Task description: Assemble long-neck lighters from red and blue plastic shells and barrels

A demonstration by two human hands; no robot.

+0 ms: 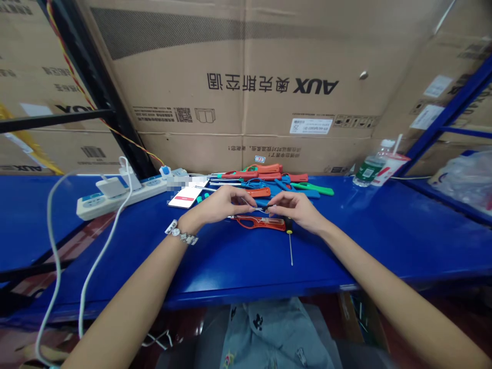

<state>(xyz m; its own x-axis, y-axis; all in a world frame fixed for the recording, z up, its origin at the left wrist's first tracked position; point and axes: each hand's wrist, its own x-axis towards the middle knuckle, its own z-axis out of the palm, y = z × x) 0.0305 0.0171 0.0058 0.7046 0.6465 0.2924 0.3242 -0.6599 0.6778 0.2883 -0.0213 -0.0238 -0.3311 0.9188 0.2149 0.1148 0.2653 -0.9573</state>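
Two hands pinched a thin wired part (262, 209) near an orange casing (265, 222).
Well left of the casing on the blue surface (230, 271), a white power strip (149, 185) held plugs, and a phone (188, 192) with a lit screen lay nearer, beyond the casing's left end. The left hand (221, 205), just beyond that end, had its grip closed, thumb and finger pinching one side of the part. Behind the casing spread a heap of red, orange, blue and green lighters (271, 188). By the casing's right end lay a screwdriver (289, 233), its shaft pointing toward the person; the right hand (298, 207), just beyond, had its grip pinched on the part's other side. A bottle (368, 169) and a cup (390, 166) stood well to the casing's right.
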